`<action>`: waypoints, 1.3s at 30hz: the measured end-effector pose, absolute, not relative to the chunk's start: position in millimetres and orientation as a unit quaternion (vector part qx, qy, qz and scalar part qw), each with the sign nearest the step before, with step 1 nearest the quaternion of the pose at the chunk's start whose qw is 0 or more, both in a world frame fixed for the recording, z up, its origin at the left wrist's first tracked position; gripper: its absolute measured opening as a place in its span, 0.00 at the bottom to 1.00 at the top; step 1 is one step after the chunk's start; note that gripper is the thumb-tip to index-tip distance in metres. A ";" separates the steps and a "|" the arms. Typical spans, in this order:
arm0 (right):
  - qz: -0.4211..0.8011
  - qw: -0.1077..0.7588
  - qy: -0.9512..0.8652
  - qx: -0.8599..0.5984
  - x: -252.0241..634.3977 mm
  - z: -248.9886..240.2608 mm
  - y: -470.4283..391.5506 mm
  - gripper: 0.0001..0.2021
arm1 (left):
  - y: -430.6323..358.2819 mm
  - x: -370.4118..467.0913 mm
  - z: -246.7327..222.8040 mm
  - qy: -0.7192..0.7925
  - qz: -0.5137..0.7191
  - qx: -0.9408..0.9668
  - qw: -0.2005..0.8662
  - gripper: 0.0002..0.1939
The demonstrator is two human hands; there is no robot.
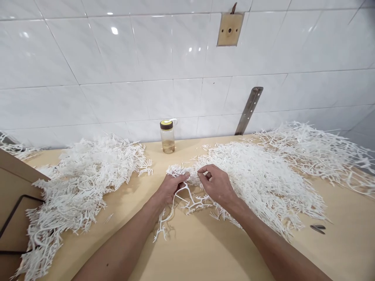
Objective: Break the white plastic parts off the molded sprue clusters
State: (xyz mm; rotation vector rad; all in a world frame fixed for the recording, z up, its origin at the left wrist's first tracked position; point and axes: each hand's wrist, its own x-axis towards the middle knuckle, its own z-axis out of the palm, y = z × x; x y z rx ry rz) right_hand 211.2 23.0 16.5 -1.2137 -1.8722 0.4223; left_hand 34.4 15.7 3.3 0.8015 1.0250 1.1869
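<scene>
"What does the left hand (172,186) hold?"
"A white twiggy piece (193,203), over the counter (193,249), between the left heap (88,175) and the right heap (260,179). Its thin branches hang down."
"And the right hand (216,183)?"
"Its thumb and finger are close together, near the piece. Too small to tell if they pinch anything."
"What stands behind?"
"A bottle (168,143), close to the wall (117,105)."

Light wood-tone tbl (190,253). L side: dense heap (88,175) of wht branched pcs. Ctr-R: bigger heap (260,179), same kind. Far R, twd back: looser pile (319,152). Capped btl (168,138) w/ some liquid stands nr back edge. Small dk item (318,229) R of bigger heap's front; few loose bits (108,218) beside L heap.
</scene>
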 end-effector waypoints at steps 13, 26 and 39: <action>0.210 0.443 -0.743 -0.456 204.8 9.8 19.3 0.08 | 17.1 34.2 -3.0 0.443 0.506 0.364 0.644 0.22; 0.441 0.374 -0.656 -0.485 208.1 14.4 21.7 0.13 | 17.2 33.6 -4.6 0.433 0.501 0.396 0.636 0.22; 0.525 0.345 -0.629 -0.458 213.9 8.8 28.4 0.11 | 9.7 40.1 8.8 0.489 0.497 0.407 0.589 0.25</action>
